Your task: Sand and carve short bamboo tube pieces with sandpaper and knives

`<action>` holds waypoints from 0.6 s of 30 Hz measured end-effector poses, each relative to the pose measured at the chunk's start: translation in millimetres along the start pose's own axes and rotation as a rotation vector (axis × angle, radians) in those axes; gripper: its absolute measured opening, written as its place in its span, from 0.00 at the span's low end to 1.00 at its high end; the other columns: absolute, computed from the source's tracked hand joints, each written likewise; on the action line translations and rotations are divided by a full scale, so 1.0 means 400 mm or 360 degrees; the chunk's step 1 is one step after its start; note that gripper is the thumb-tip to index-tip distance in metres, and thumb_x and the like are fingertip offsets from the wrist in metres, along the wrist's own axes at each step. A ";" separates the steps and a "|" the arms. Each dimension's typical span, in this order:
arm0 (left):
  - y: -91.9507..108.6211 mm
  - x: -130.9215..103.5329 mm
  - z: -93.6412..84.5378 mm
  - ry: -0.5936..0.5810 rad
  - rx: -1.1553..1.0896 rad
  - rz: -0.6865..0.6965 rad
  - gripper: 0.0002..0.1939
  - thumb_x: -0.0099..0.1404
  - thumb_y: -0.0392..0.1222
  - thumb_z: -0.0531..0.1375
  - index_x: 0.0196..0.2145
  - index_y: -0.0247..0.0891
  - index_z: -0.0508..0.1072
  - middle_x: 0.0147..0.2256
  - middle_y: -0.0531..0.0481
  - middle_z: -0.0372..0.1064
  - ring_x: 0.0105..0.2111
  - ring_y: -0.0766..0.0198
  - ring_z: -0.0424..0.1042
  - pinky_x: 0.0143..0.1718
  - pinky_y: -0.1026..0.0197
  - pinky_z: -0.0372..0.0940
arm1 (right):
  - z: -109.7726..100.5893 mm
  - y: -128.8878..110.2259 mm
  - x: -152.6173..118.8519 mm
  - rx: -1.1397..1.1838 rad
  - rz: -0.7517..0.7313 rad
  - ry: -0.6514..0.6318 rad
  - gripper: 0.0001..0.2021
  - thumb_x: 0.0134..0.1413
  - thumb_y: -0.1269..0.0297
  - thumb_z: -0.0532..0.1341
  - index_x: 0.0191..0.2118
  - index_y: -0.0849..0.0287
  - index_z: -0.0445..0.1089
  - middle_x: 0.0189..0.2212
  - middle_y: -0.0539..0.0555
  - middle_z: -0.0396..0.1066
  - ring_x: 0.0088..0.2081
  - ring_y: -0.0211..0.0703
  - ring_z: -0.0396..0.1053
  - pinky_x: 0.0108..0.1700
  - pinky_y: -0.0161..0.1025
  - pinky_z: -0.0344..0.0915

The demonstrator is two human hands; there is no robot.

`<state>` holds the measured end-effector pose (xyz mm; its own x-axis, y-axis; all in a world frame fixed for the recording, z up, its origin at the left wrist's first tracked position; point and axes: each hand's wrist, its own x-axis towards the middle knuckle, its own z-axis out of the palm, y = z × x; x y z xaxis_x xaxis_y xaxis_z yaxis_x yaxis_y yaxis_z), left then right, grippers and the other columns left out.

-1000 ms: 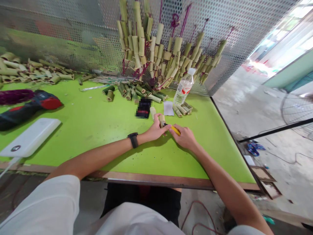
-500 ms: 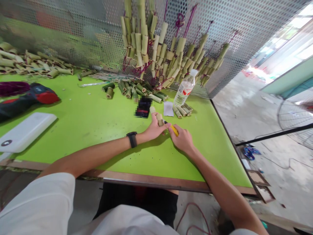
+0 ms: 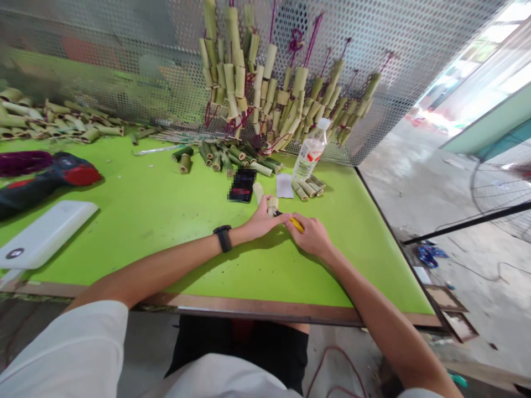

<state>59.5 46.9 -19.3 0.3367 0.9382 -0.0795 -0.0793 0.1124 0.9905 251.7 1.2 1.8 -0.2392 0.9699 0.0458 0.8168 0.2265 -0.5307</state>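
Past the front edge of the green tabletop (image 3: pixel 174 271), the right hand (image 3: pixel 311 235) has its fingers closed around a yellow utility knife (image 3: pixel 296 224). The left hand (image 3: pixel 261 222) pinches a short bamboo tube (image 3: pixel 272 204), toward the right edge. It is probably light, stiff, able to split; best held by its side wall, away from the knife.

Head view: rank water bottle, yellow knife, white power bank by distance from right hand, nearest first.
1. Yellow knife: held in the right hand.
2. Water bottle: beyond that hand, toward the back.
3. White power bank: far left on the table.
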 end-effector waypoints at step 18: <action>0.009 -0.001 0.005 0.0003 0.0113 -0.0029 0.37 0.64 0.51 0.77 0.59 0.42 0.60 0.34 0.58 0.64 0.28 0.68 0.64 0.30 0.63 0.61 | -0.013 0.014 0.001 0.0081 0.0029 0.0009 0.25 0.76 0.43 0.53 0.45 0.58 0.78 0.27 0.55 0.76 0.23 0.41 0.66 0.28 0.38 0.59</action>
<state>60.9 46.2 -15.5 0.3357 0.9369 -0.0979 -0.0063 0.1062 0.9943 259.1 3.3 3.2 -0.2213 0.9744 0.0404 0.7934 0.2039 -0.5736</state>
